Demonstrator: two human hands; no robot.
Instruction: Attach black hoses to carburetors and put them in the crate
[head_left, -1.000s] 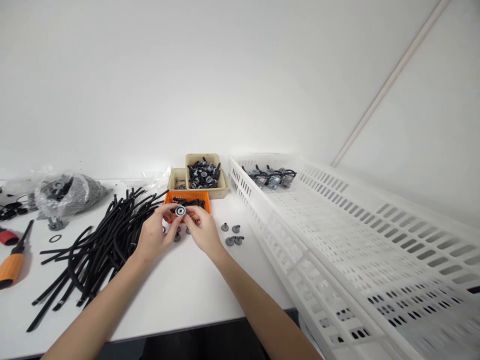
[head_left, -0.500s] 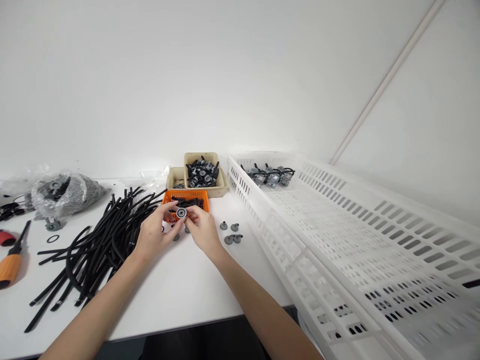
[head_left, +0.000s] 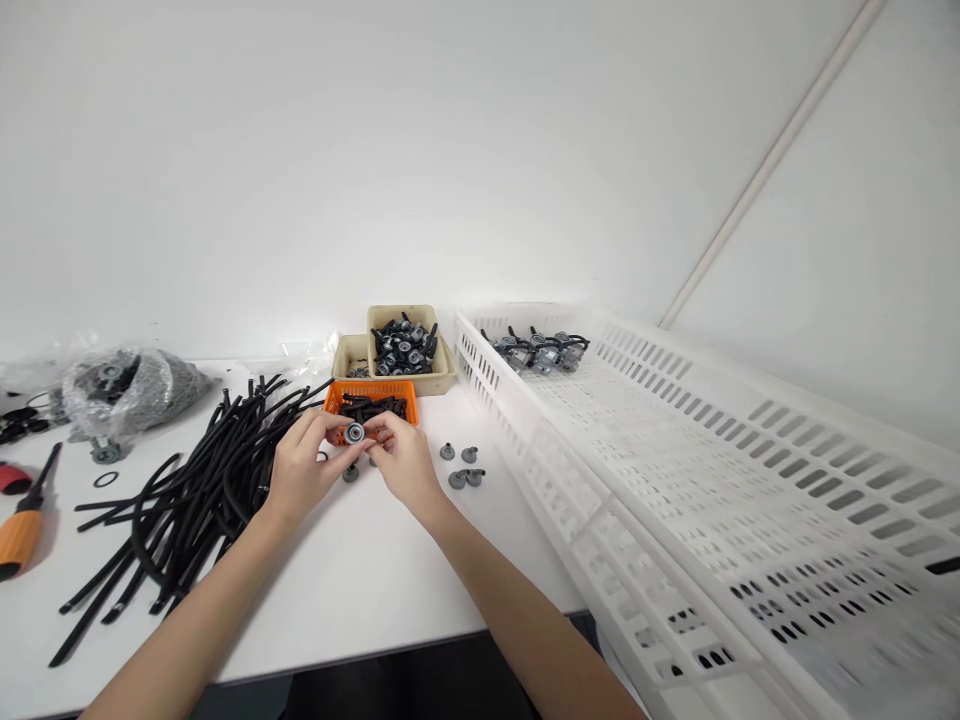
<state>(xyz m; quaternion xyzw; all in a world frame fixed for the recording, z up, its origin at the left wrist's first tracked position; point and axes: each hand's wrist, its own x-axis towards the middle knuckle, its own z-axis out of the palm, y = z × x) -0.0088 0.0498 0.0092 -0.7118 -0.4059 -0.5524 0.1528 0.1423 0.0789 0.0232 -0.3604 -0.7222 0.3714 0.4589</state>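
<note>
Both hands meet over the white table, just in front of a small orange basket (head_left: pixel 339 395). My left hand (head_left: pixel 300 468) and my right hand (head_left: pixel 405 462) pinch the same small round grey part (head_left: pixel 354 433) between their fingertips, its ringed face turned up toward me. A few loose grey parts (head_left: pixel 350 473) lie on the table right below the hands. To the left sprawls a pile of black rubber tubes (head_left: pixel 196 482), close to my left wrist.
Several grey fittings (head_left: pixel 462 467) lie right of the hands. Two beige bins (head_left: pixel 444 376) of black-grey parts stand behind the basket. A long white slotted crate (head_left: pixel 675 480) fills the right, with assembled pieces (head_left: pixel 536 352) at its far end. At far left: bagged parts (head_left: pixel 127 385), an orange-handled screwdriver (head_left: pixel 24 520).
The held part has shifted slightly left and down between my fingertips, and both hands have closed in on it a little. The view has barely moved.
</note>
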